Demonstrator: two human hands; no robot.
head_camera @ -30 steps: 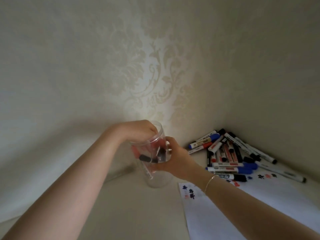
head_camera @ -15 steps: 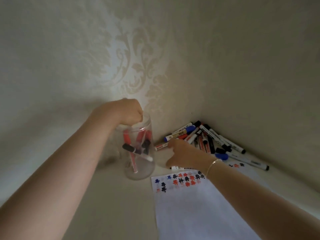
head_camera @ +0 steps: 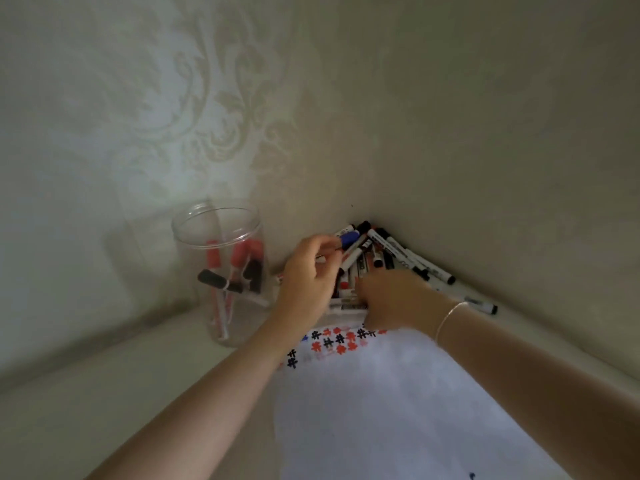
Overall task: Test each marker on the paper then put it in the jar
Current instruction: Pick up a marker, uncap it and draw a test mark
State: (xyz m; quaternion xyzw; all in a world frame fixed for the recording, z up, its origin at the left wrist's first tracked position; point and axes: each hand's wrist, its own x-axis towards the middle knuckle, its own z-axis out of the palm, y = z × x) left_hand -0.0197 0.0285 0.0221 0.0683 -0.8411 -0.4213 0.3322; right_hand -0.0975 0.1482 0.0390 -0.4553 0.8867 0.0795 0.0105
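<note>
Left hand (head_camera: 308,271) pinches blue-capped white plastic marker (head_camera: 346,241) (light, stiff, slick; grip barrel midway); right hand (head_camera: 391,299) grip unclear, atop pile.

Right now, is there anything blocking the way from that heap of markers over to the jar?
Nothing visible does. The jar stands open, no lid, just left of the marker pile, with bare table between. Only the left hand, pinching a blue-capped marker, lies along that path.
</note>
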